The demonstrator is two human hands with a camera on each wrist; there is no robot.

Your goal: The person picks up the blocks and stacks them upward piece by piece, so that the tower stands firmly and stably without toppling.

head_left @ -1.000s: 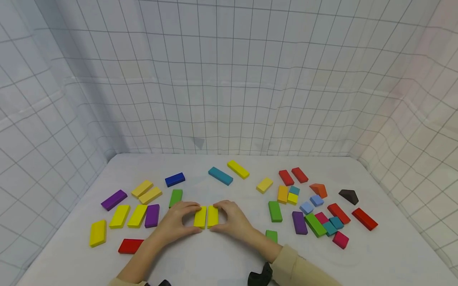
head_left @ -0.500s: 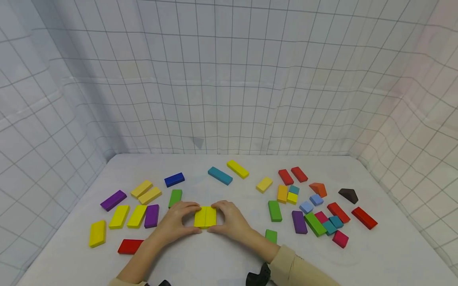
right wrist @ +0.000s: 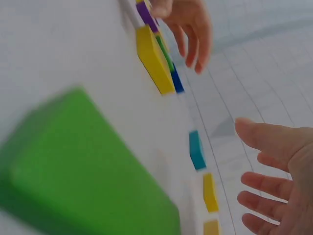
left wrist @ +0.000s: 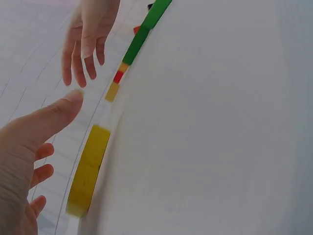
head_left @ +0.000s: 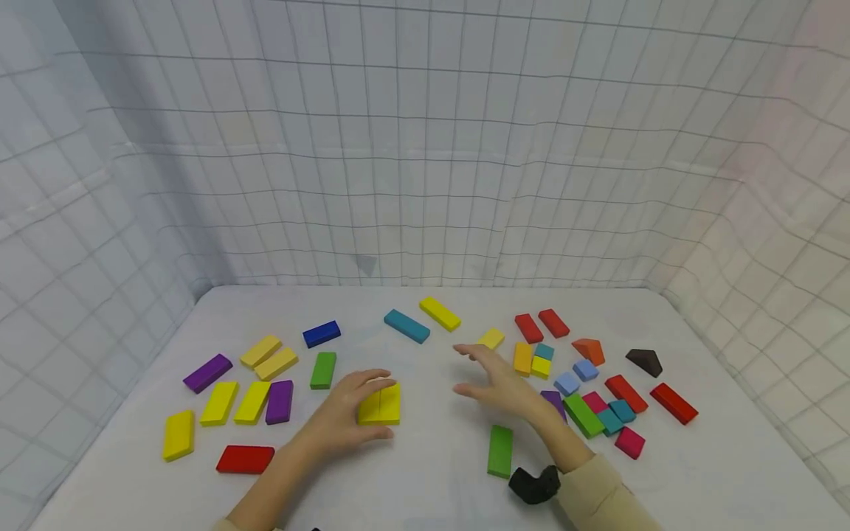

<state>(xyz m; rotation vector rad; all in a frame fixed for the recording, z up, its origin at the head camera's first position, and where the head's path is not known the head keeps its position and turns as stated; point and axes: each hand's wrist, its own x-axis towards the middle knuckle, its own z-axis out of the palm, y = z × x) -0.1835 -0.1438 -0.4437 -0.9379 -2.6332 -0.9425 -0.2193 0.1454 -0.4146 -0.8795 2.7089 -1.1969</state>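
White table [head_left: 425,479]: right hand [head_left: 494,380] (fingers spread) off yellow blocks [head_left: 380,405].

Lighting: bright, even, diffuse; soft shadows only beneath my hands. No glare. Head view: sharp, grid-lined white cloth backdrop [head_left: 425,147] bowed toward the edges. My right-wrist view: large green rectangular wooden block [right wrist: 83,166] at 7 o'clock heavily blurred. My left-wrist view: pale, washed out toward 3 o'clock.
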